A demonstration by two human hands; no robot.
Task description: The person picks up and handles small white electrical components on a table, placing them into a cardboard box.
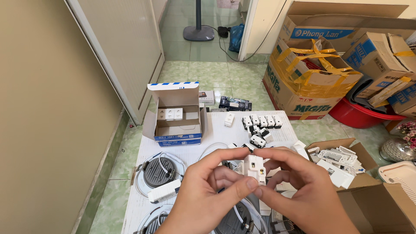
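Pinching a small white switch module (255, 168) in both grips, left hand (207, 197) and right hand (299, 190), above the cluttered table's (203, 145) near edge.

One head-worn camera looks steeply down and forward, close over a white table (216, 134), tiled floor beyond.

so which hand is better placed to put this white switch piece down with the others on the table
Right, probably. Both hands pinch the white switch piece, but the loose cluster of white pieces lies ahead and slightly right, nearer the right hand than the left hand.
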